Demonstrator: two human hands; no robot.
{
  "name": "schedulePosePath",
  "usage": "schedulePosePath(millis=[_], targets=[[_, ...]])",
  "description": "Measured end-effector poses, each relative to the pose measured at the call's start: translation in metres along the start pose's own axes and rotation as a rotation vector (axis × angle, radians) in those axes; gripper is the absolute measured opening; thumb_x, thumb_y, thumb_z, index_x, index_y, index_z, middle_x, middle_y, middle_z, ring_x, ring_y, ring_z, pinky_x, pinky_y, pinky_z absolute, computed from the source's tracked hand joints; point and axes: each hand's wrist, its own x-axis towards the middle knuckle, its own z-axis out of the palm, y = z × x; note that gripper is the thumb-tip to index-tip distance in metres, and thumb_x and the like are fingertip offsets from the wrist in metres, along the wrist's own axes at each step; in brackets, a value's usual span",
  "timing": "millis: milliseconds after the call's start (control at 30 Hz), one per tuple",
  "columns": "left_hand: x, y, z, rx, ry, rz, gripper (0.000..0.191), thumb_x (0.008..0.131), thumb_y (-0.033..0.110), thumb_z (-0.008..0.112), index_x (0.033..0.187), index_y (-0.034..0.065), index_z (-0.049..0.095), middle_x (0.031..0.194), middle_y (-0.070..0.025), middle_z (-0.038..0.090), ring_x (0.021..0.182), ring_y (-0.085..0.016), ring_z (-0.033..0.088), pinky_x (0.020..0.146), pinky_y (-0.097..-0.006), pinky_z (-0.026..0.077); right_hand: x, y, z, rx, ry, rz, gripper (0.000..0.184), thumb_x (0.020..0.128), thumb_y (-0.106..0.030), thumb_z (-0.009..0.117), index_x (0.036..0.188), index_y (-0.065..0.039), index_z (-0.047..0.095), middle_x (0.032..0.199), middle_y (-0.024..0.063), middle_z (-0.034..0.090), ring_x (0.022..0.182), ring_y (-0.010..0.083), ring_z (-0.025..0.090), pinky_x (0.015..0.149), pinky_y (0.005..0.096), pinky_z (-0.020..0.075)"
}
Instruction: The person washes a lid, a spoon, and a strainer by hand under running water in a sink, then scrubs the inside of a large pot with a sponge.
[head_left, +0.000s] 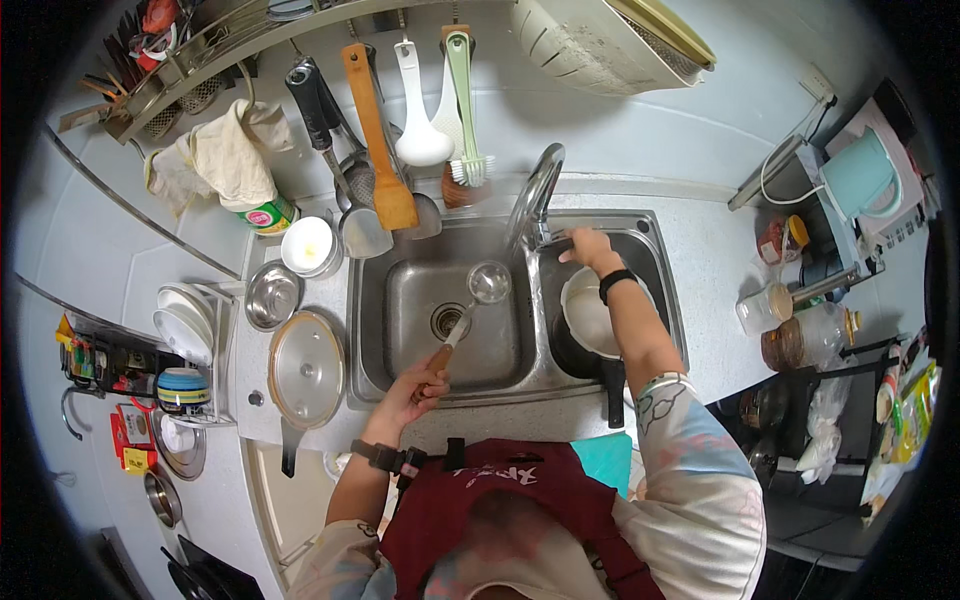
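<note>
My left hand (420, 386) grips the wooden handle of a metal ladle (489, 282). The ladle's round bowl hangs over the left basin (409, 300) of a stainless steel double sink, to the upper right of the drain (450, 321). At the lever beside the chrome faucet (553, 169) is my right hand (589, 251), thumb and fingers apart; whether they grip the lever is unclear. Beneath my right wrist, a dark-handled pot (615, 390) stands in the right basin with a pale bowl-like vessel (589, 315) in it, partly hidden by my arm.
A glass lid (306, 367), a steel bowl (274, 295) and white bowls (309, 247) sit left of the sink. Above hang a wooden spatula (394, 199), a white ladle (421, 142) and a green brush (469, 165). Jars (806, 341) and a blue kettle (862, 176) stand at right.
</note>
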Motion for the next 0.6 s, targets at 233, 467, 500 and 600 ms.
schedulePosePath(millis=[233,467,500,600], targets=[[0.007,-0.006,0.003,-0.044,-0.016,0.018,0.045,0.065,-0.007,0.038,0.107,0.0072,0.031,0.072,-0.0031,0.037,0.046,-0.005,0.033,0.030,-0.0146,0.024,0.004,0.005,0.028,0.270,0.192,-0.036,0.027,0.062,-0.029,0.062,0.083,-0.012,0.061,0.079,0.0101,0.058,0.074,0.0273,0.054,0.065,0.0341,0.0421],[0.011,-0.009,-0.007,-0.112,0.043,-0.065,0.046,0.066,-0.006,0.039,0.108,0.0079,0.032,0.071,-0.0025,0.037,0.047,-0.005,0.034,0.030,-0.0160,0.024,0.005,0.009,0.050,0.335,0.308,-0.096,0.020,0.064,-0.023,0.060,0.079,-0.009,0.061,0.077,0.0104,0.058,0.072,0.0278,0.054,0.064,0.0331,0.0425],[0.011,-0.007,-0.006,-0.108,0.043,-0.069,0.046,0.066,-0.006,0.039,0.108,0.0079,0.032,0.071,-0.0025,0.037,0.047,-0.005,0.034,0.030,-0.0160,0.024,0.005,0.008,0.052,0.329,0.313,-0.070,0.019,0.065,-0.023,0.060,0.078,-0.009,0.060,0.076,0.0106,0.058,0.071,0.0281,0.054,0.063,0.0331,0.0426],[0.010,-0.007,0.002,-0.035,0.024,-0.046,0.042,0.067,-0.006,0.039,0.105,0.0085,0.033,0.070,-0.0024,0.037,0.047,-0.005,0.034,0.030,-0.0157,0.024,0.001,0.004,0.059,0.333,0.371,-0.045,0.018,0.065,-0.022,0.060,0.075,-0.007,0.060,0.073,0.0113,0.057,0.069,0.0284,0.054,0.061,0.0333,0.0429]])
